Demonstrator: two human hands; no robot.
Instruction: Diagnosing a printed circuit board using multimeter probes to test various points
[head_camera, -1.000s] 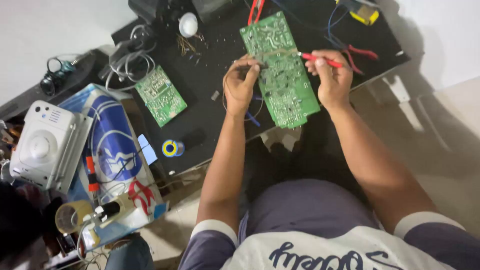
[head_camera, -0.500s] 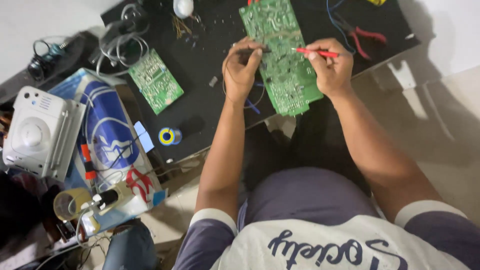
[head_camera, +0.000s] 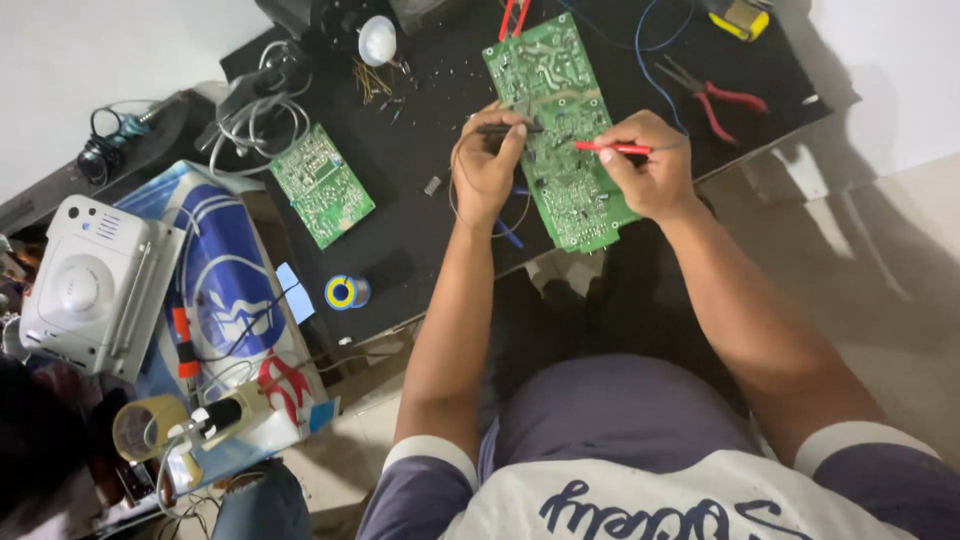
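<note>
- Large green circuit board: one, lying tilted on the black work mat, under both hands.
- Smaller green circuit board: one, flat on the same mat, well apart to the left. Boards in view: two.
- Probes: two. Black probe is pinched in the left hand; red probe is pinched in the right hand. Both tips point inward and rest on the large board.
- Left hand: fingers curled, grasping the black probe, wrist over the mat's near edge, forearm running straight back to the body.
- Right hand: fingers closed around the red probe, resting on the board's right edge, forearm angled out to the right.
- Red-handled pliers: one pair, on the mat right of the large board.
- Solder spool: one, near the mat's front edge.
- White box-shaped device: one, beside the mat at far left.
</note>
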